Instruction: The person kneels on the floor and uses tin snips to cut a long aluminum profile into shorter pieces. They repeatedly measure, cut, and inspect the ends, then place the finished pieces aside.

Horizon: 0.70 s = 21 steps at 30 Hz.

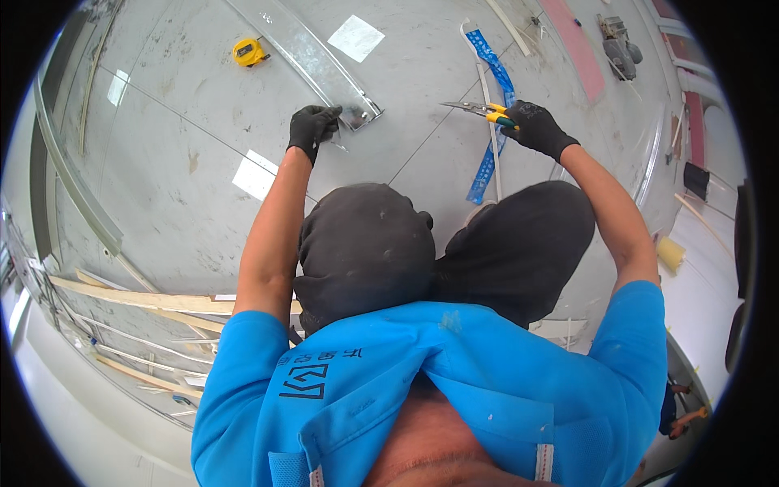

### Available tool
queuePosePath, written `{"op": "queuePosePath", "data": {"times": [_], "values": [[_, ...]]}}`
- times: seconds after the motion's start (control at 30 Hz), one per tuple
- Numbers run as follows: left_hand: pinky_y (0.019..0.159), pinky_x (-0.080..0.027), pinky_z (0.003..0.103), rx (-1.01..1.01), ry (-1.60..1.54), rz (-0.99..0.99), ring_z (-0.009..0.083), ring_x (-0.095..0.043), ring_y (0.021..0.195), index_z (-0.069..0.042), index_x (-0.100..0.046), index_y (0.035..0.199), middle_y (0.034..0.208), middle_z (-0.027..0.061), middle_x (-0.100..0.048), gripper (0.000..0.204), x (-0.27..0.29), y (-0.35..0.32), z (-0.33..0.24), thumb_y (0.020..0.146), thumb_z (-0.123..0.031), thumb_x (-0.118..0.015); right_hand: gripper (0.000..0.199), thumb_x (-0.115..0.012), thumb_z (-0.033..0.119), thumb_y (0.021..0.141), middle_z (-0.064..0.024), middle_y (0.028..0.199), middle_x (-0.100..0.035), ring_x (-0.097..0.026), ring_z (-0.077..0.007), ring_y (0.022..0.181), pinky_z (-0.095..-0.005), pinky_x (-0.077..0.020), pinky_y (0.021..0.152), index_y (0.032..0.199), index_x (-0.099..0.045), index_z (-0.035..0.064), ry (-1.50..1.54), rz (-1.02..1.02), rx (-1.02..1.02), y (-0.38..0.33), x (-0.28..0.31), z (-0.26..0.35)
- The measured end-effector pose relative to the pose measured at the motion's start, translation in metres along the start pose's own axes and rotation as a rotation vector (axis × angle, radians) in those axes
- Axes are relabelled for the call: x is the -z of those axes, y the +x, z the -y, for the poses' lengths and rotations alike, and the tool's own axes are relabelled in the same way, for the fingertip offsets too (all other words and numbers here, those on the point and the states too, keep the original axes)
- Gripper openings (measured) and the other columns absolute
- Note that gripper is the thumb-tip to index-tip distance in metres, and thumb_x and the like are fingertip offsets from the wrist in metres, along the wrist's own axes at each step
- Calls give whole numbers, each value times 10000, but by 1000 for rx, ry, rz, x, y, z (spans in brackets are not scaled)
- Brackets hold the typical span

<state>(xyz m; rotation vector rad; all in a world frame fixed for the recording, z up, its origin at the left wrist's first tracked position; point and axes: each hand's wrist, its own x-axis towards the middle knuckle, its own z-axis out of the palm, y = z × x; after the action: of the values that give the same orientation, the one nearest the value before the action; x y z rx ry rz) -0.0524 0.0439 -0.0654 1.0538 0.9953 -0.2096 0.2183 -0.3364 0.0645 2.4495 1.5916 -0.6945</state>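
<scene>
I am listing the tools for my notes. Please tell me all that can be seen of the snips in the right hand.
The tin snips have yellow handles and slim, grey metal blades that taper to a point. They lie almost level above the grey floor, tips pointing to the person's left, toward the metal channel. The blades look nearly closed. The right hand, in a black glove, wraps the handles and hides most of them. Nothing else touches the snips.

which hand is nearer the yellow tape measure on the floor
Left. The left hand grips the end of the metal channel, just right of and below the tape measure. The right hand, holding the snips, is far off to the right.
</scene>
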Motion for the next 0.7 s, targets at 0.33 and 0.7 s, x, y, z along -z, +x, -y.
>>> {"op": "queuePosePath", "data": {"times": [0.33,0.7], "values": [[570,-521,272,69,174,-81,135,-651,655,-44,-678,908,799,45,-693,221,-1,-8,-18,827,-211,-799,403,-727,371,850,-143,1027,-639,-637,-328,952,-426,-503,804,1090,-643,58,341,-46,-171,-13,-102,33],[463,-444,257,2,309,-344,133,-542,506,-15,-630,738,654,56,-615,395,-16,13,-33,772,-350,-836,406,-723,327,834,-132,1269,-575,-526,-293,1212,-417,-434,968,1162,-626,109,-19,-221,-179,0,-100,56]]}}
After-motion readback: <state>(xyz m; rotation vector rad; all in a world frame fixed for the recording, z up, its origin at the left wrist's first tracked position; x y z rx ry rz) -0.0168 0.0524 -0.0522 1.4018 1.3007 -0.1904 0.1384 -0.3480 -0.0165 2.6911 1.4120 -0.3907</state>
